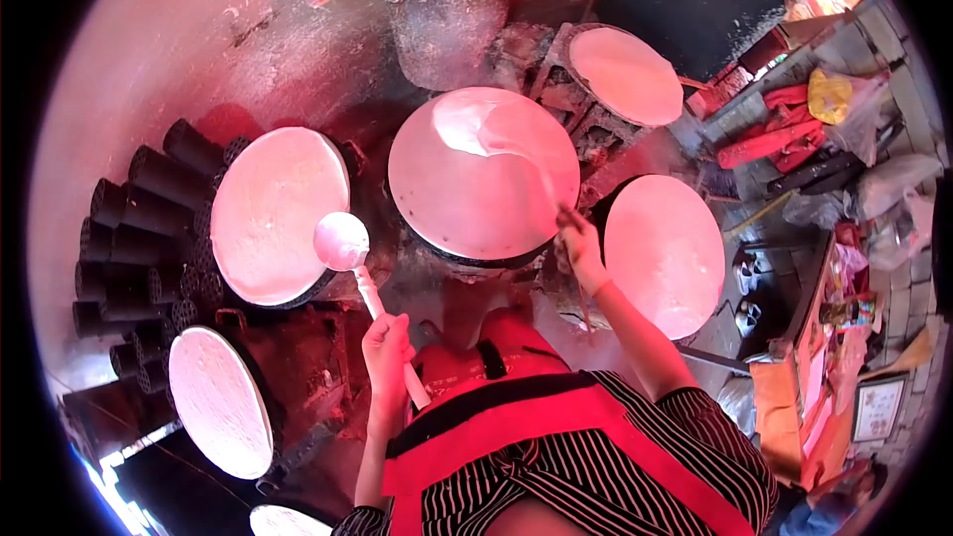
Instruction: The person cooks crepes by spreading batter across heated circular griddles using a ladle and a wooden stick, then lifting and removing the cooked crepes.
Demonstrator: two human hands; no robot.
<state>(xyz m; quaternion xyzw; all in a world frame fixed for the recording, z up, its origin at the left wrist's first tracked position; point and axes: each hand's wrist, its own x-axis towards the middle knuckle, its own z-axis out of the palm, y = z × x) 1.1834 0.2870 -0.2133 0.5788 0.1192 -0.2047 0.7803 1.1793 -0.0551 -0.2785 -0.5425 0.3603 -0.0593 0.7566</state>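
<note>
My left hand is closed around the handle of a long ladle, whose round bowl is beside the edge of the left griddle. At the right edge of the middle griddle, my right hand is closed on the handle of a spreading tool; its far end is blurred over the surface. White batter lies on the upper part of that griddle, with a curved smear running right. Pale sheets cover the left griddle and the right griddle.
Another covered griddle is at lower left, one more at upper right. Black perforated cylinders are stacked at far left. A large pot stands behind. Bags and red cloth lie at right; a person is at lower right.
</note>
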